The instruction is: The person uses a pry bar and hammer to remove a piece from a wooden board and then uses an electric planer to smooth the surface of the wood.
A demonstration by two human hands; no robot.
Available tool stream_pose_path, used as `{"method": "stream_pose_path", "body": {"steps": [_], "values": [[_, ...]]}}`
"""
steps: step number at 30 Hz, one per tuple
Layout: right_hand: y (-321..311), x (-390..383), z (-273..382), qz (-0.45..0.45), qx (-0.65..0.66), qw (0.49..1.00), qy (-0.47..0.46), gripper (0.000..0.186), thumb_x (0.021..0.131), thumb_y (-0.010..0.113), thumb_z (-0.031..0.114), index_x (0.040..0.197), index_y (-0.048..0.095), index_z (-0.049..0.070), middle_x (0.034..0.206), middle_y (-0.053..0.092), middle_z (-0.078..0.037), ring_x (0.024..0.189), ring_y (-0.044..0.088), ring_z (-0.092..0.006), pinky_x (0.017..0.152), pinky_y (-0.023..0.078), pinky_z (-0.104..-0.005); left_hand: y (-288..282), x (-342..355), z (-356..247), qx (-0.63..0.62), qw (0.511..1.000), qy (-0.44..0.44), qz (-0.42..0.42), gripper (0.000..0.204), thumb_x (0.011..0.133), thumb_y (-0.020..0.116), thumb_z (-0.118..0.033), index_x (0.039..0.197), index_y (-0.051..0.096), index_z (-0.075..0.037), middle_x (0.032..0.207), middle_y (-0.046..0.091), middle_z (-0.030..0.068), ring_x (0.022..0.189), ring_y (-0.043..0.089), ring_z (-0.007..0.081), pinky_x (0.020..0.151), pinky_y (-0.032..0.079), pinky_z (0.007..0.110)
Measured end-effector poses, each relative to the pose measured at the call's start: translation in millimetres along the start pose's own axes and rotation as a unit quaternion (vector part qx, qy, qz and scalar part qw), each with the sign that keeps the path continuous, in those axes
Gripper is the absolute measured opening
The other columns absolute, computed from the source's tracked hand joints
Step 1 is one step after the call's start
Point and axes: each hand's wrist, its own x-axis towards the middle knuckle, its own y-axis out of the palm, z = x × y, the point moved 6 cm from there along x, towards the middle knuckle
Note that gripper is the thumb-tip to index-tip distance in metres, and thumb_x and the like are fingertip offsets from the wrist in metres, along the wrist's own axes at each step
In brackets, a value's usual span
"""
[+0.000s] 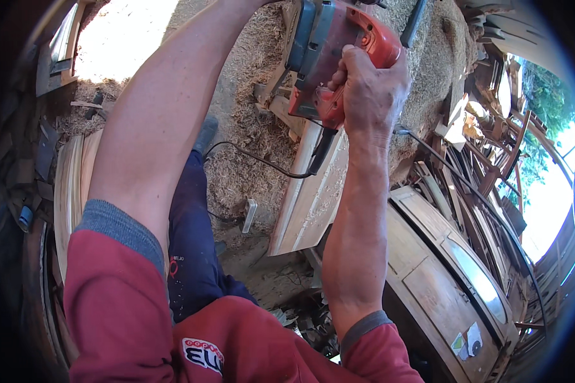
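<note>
My right hand (374, 89) is closed around the rear handle of a red and dark grey electric planer (329, 64) at the top of the view. The planer sits over a pale wooden board (313, 204), whose near end slants down toward me with a few shavings on it. A black power cord (262, 163) leaves the planer's rear and loops left. My left forearm (166, 96) reaches up past the top edge, left of the planer; its hand is out of the picture.
Wood shavings (255, 121) cover the ground around the board. A wooden cabinet door or panel (428, 274) leans at the lower right, with a black cable (479, 191) beyond it. Scrap timber (453, 185) is piled at right; planks (70, 191) stand at left.
</note>
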Motion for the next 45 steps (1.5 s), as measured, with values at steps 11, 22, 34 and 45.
{"method": "stream_pose_path", "body": {"steps": [11,22,34,45], "values": [[-30,-159,-46,0.007,-0.04,0.997,0.065,0.03,0.085,0.06,0.001,0.114,0.054,-0.002,0.08,0.06,-0.009,0.052,0.058,-0.0127,0.045,0.05,-0.0289,-2,-162,-76,-0.222,0.968,-0.113,0.023,0.039,0.097,0.051,-0.033,0.093,0.072,-0.002,0.091,0.068,0.0254,0.088,0.067,0.0391,0.078,0.051,0.046],[-73,-384,-92,-0.011,-0.078,0.992,0.101,0.068,0.082,0.063,-0.002,0.146,0.042,0.004,0.102,0.062,-0.009,0.071,0.063,-0.0163,0.063,0.054,-0.0303,38,-392,-148,-0.14,0.985,-0.091,-0.042,0.025,0.095,0.059,-0.018,0.116,0.065,-0.007,0.112,0.065,0.0156,0.103,0.062,0.0357,0.086,0.051,0.044],[-111,-556,-118,-0.007,-0.079,0.987,0.141,0.073,0.082,0.065,0.001,0.15,0.037,0.004,0.101,0.067,-0.014,0.081,0.066,-0.0191,0.075,0.054,-0.0328,-3,-554,-242,-0.287,0.933,-0.215,0.02,0.034,0.099,0.059,-0.024,0.118,0.061,0.004,0.106,0.06,0.0231,0.097,0.061,0.0408,0.086,0.049,0.043],[-116,-579,-146,-0.019,-0.032,0.98,0.194,0.075,0.081,0.066,0.002,0.149,0.037,0.002,0.106,0.069,-0.02,0.088,0.072,-0.0269,0.078,0.056,-0.0377,2,-558,-245,-0.303,0.927,-0.218,0.038,0.035,0.099,0.061,-0.025,0.118,0.061,0.004,0.103,0.06,0.0208,0.093,0.063,0.0373,0.083,0.05,0.041]]}}
